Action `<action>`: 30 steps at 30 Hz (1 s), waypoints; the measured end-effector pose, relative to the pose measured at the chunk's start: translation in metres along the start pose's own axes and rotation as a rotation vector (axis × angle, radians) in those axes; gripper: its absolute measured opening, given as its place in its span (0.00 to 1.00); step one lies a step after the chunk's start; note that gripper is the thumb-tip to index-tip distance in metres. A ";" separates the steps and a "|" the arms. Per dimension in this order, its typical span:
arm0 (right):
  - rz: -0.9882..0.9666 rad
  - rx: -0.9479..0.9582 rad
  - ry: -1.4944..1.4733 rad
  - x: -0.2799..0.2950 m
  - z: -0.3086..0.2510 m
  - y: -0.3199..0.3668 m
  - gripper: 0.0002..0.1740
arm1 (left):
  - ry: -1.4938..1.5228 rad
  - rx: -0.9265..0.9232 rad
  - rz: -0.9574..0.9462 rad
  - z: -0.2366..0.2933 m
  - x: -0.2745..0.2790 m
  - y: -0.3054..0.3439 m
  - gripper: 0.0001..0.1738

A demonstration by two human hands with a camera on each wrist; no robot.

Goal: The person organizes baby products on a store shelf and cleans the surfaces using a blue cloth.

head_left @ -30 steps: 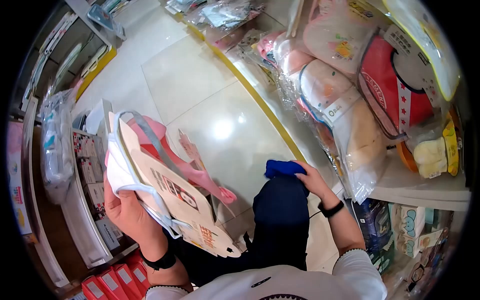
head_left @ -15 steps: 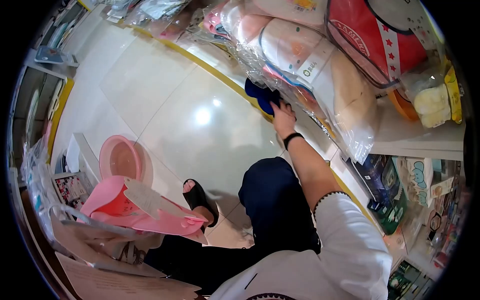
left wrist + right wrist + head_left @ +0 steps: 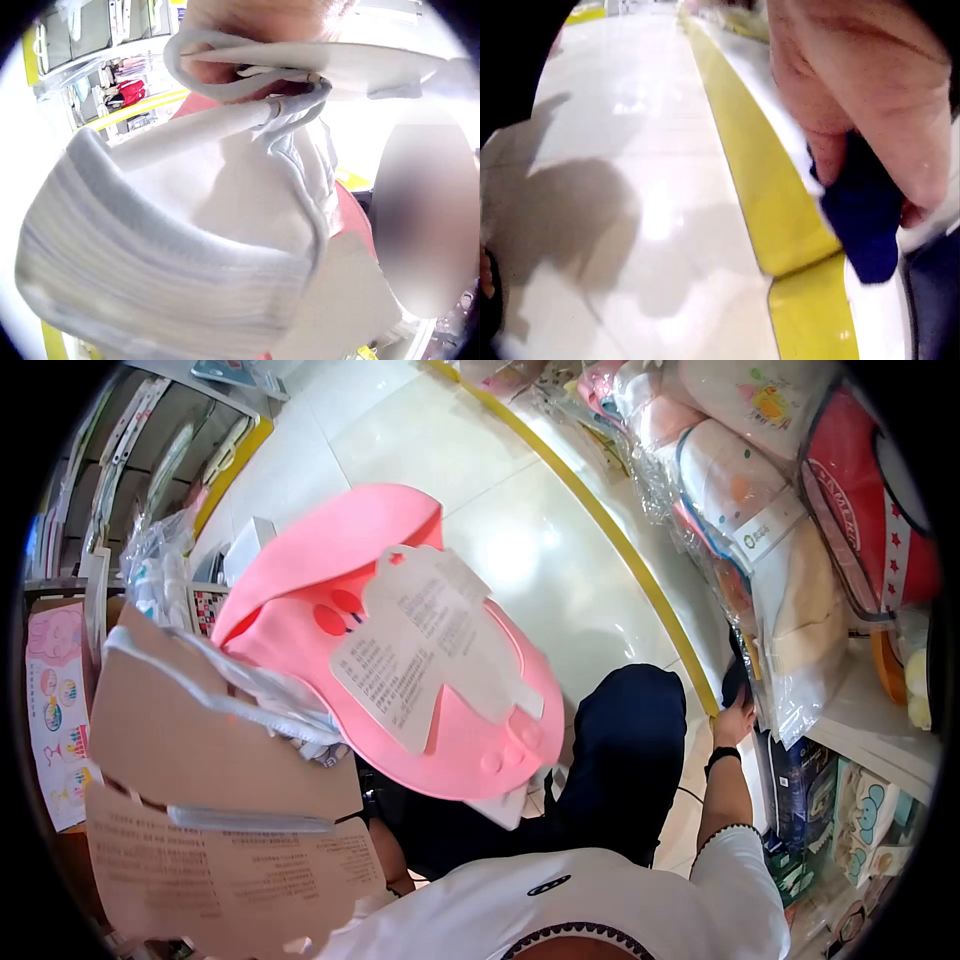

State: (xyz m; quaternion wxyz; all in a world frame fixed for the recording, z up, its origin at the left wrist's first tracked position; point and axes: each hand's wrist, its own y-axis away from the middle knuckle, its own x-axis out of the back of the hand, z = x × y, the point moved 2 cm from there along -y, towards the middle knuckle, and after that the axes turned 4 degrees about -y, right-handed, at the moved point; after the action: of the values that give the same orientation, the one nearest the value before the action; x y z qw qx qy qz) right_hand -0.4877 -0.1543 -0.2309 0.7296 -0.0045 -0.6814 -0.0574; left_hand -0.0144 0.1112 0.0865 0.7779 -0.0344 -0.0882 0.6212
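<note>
The bare right hand [image 3: 870,82] fills the upper right, its fingers [image 3: 829,150] curled down around a wad of dark blue soft cloth [image 3: 862,225]. Just beneath runs a bright yellow painted strip [image 3: 772,195], stretching away into the distance. Beside it lies the glossy pale tiled floor [image 3: 645,112], with a broad grey shadow [image 3: 570,217] on it.

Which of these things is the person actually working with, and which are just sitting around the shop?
In hand: pink bib and white bib, gripped by the left hand; blue cloth, held by the right hand.
Lying about: bagged cushions on the shelf, red starred item, boxes below, yellow floor strip.
</note>
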 end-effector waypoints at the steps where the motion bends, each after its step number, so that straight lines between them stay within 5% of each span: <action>1: -0.018 -0.098 0.017 0.016 -0.014 0.008 0.33 | 0.026 0.023 -0.024 -0.003 -0.006 -0.002 0.17; 2: -0.033 -0.192 0.034 0.027 -0.022 0.012 0.34 | 0.047 0.049 -0.048 -0.003 -0.010 -0.003 0.17; 7: 0.070 0.481 -0.766 0.132 -0.104 0.026 0.22 | 0.123 0.152 -0.143 -0.008 -0.028 -0.006 0.16; 9: -0.044 0.728 -1.000 0.199 -0.157 0.047 0.19 | 0.151 0.192 -0.177 -0.011 -0.033 -0.007 0.16; 13: -0.121 1.101 -1.229 0.298 -0.229 0.086 0.21 | 0.207 0.265 -0.273 -0.014 -0.048 -0.011 0.16; 19: -0.737 0.984 -1.651 0.288 -0.282 0.075 0.29 | 0.257 0.333 -0.391 -0.012 -0.067 -0.004 0.16; 21: -0.625 0.998 -1.554 0.278 -0.278 0.069 0.29 | 0.262 0.350 -0.422 -0.011 -0.071 0.002 0.15; 24: -0.557 0.701 -1.690 0.244 -0.266 0.043 0.27 | 0.261 0.369 -0.461 -0.009 -0.079 0.010 0.15; 28: -0.795 0.374 -1.727 0.220 -0.245 0.024 0.28 | 0.252 0.381 -0.504 -0.004 -0.087 0.019 0.15; 30: -0.949 0.379 -1.692 0.218 -0.249 0.035 0.28 | 0.247 0.385 -0.521 -0.003 -0.092 0.023 0.15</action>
State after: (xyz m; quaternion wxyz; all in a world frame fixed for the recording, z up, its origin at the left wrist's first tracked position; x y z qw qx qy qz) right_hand -0.2228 -0.1577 -0.0291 -0.1081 0.3465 -0.9075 -0.2115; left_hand -0.0556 0.0269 0.0715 0.9073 0.0615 0.1198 0.3983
